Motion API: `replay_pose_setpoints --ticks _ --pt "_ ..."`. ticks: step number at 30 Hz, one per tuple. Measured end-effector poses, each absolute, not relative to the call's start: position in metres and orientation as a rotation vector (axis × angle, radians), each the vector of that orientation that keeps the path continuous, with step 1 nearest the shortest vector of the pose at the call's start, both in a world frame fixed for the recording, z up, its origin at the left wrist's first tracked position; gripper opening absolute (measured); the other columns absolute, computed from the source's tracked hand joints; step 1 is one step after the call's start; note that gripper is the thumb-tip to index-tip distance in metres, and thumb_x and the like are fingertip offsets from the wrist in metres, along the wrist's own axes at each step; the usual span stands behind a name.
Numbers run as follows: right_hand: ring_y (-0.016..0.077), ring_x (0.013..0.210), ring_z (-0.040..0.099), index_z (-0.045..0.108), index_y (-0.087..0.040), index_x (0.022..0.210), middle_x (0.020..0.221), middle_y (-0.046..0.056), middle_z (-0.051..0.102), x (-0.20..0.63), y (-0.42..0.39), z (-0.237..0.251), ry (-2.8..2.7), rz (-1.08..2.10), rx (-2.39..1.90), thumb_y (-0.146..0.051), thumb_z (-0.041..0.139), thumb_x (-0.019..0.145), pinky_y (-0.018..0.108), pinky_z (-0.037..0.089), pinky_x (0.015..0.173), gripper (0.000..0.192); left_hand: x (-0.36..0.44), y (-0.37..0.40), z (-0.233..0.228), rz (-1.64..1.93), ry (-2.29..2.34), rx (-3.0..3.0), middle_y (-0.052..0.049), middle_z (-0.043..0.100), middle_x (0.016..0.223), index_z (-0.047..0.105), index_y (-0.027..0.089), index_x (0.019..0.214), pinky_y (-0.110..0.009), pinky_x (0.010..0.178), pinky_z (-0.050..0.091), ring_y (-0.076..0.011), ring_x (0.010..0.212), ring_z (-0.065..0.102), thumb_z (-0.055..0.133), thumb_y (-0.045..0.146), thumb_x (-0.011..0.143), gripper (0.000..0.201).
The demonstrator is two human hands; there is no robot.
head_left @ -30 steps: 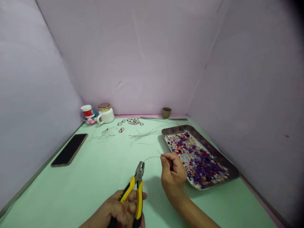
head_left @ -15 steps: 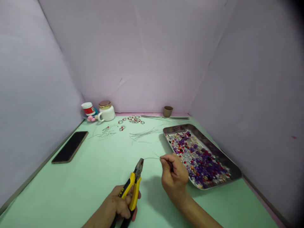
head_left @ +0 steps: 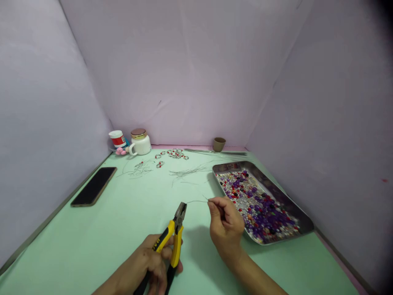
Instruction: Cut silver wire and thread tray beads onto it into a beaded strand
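Note:
My left hand [head_left: 153, 260] is closed around the yellow and black handles of a pair of pliers [head_left: 175, 237], whose metal jaws point up and away from me. A thin wire [head_left: 197, 201] runs from the jaw tips across to my right hand [head_left: 226, 229]. Thumb and forefinger of that hand pinch its other end, and a short wire end sticks up beside the fingertips. Both hands are above the pale green table [head_left: 123, 233]. Just right of my right hand lies a metal tray [head_left: 296, 205] of purple, red, clear and pearly beads [head_left: 260, 209].
Farther back lie loose cut wires [head_left: 188, 171], more wire pieces [head_left: 139, 170] and several small wire rings with red beads [head_left: 176, 153]. Along the back stand a white lidded mug [head_left: 141, 143], a red-and-white tub [head_left: 118, 139] and a small brown cup [head_left: 219, 144]. A phone [head_left: 94, 186] lies at left.
The view has shifted slightly. My left hand's fingers have moved a little on the plier handles. The wire still spans from the pliers to my right fingertips, and the short end there looks shorter.

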State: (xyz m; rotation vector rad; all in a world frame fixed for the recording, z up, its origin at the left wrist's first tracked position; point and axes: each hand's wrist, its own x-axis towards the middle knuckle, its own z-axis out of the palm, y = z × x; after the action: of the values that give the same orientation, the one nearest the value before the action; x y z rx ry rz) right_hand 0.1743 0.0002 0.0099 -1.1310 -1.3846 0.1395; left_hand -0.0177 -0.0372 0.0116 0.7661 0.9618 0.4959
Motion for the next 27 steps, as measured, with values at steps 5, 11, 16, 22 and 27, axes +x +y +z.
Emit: replay_pose_setpoints --ticks 5,11,16,22,27 --pt "0.0097 0.05 0.042 0.053 -0.019 0.079 0.058 -0.003 0.044 0.173 -0.001 0.011 -1.501 0.087 -1.025 -0.008 0.049 0.076 0.022 0.034 0.045 0.012 -0.017 -0.039 0.018 0.504 0.975 0.797 -0.009 0.063 0.072 0.048 0.011 0.094 -0.018 0.025 0.024 -0.0103 0.033 0.048 0.041 0.009 0.046 0.048" --pt "0.0099 0.048 0.041 0.054 -0.019 0.079 0.056 -0.002 0.044 0.175 -0.002 0.011 -1.543 0.045 -1.006 -0.008 0.048 0.076 0.022 0.032 0.044 0.013 -0.021 -0.04 0.011 0.594 1.077 0.801 -0.004 0.059 0.061 0.053 0.011 0.087 -0.017 0.028 0.016 -0.0042 0.032 0.031 0.041 0.004 0.048 0.041" --pt "0.0096 0.047 0.041 0.055 -0.018 0.075 0.056 -0.002 0.045 0.17 -0.001 0.006 -1.442 0.248 -1.071 -0.015 0.05 0.076 0.022 0.034 0.045 0.006 -0.022 -0.033 0.015 0.628 1.151 0.967 -0.001 0.056 0.054 0.052 0.014 0.071 -0.017 0.028 0.016 -0.0057 0.035 0.034 0.042 0.003 0.048 0.027" --pt "0.0065 0.042 0.03 0.052 -0.016 0.071 0.053 -0.006 0.038 0.156 -0.001 0.001 -0.823 0.919 -1.264 -0.038 0.057 0.071 0.019 0.028 0.038 0.022 -0.025 -0.029 0.026 0.583 0.966 0.821 -0.007 0.061 0.072 0.054 0.011 0.092 -0.019 0.03 0.021 -0.0089 0.037 0.045 0.042 0.007 0.048 0.045" --pt "0.0042 0.037 0.017 0.048 -0.017 0.066 0.045 -0.011 0.024 0.156 -0.005 0.001 -0.485 1.207 -1.178 -0.04 0.064 0.062 0.018 0.017 0.033 0.028 -0.023 -0.031 0.032 0.648 0.871 0.711 -0.003 0.054 0.055 0.058 0.007 0.087 -0.024 0.046 0.032 -0.0121 0.049 0.047 0.045 0.006 0.05 0.039"
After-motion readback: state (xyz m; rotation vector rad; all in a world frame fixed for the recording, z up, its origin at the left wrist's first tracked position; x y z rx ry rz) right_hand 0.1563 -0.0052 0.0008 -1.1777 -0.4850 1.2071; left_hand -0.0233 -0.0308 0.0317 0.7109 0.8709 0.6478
